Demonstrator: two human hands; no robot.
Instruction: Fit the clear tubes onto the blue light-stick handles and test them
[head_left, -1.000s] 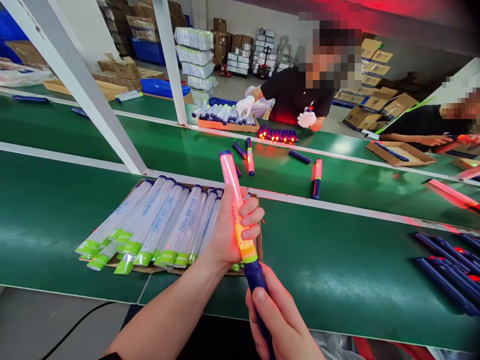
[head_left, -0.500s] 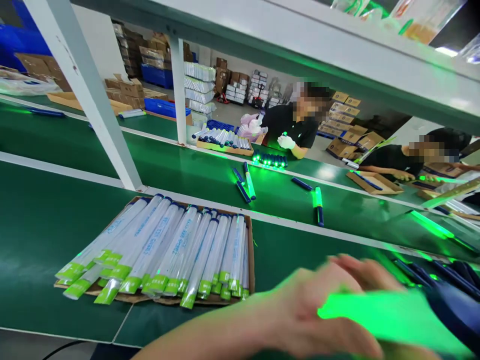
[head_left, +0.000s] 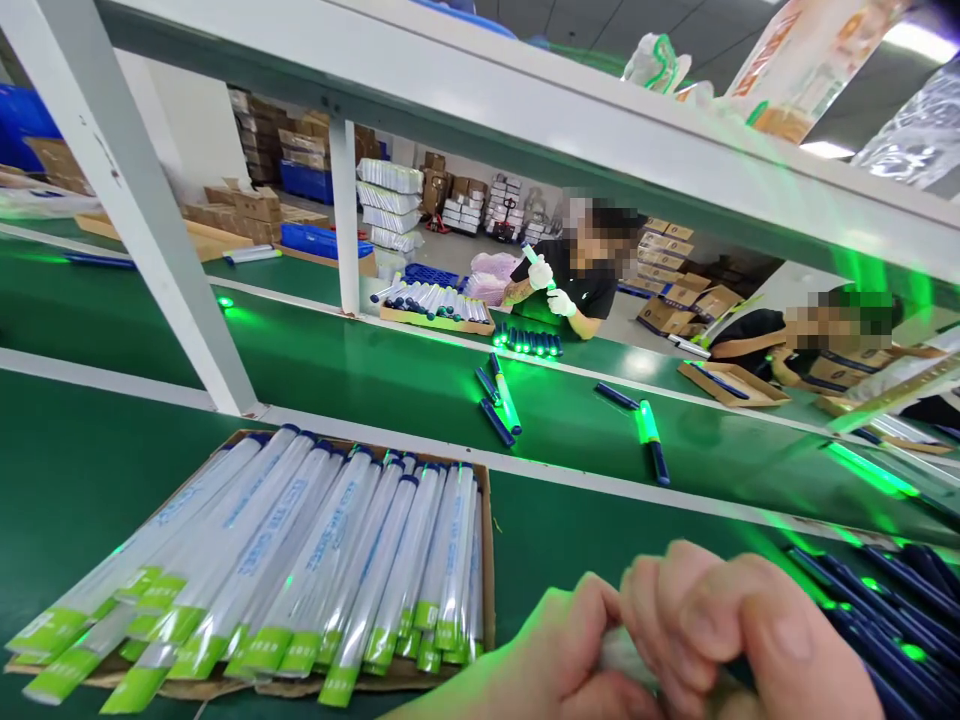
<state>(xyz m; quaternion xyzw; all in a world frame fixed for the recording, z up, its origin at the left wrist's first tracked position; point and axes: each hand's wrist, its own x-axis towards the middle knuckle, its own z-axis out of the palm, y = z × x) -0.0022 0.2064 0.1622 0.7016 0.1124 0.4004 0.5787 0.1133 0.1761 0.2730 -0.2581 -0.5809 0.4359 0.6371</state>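
Observation:
Both my hands are close together at the lower right, fingers curled round a light stick (head_left: 626, 655). Only a pale, unlit strip of its tube shows between them; the rest is hidden by my fingers. My left hand (head_left: 555, 650) is closed on the tube from the left. My right hand (head_left: 750, 630) is closed beside it, its knuckles up. Left of my hands, a shallow cardboard tray (head_left: 489, 560) holds many clear-tubed sticks (head_left: 300, 540) with green bands and blue caps. Dark blue handles (head_left: 870, 620), some with green lights, lie in a pile beyond my right hand.
A green conveyor belt (head_left: 420, 400) runs behind a white rail, carrying a few lit and unlit sticks (head_left: 649, 440). A white post (head_left: 150, 220) and an overhead shelf (head_left: 525, 110) frame the view. Across the belt, a gloved person (head_left: 570, 280) and another person (head_left: 750, 335) work.
The stick's bright green glow has gone out, and my right hand has come into clear view over it. The view has tilted upward. The gloved person now raises a stick in both hands.

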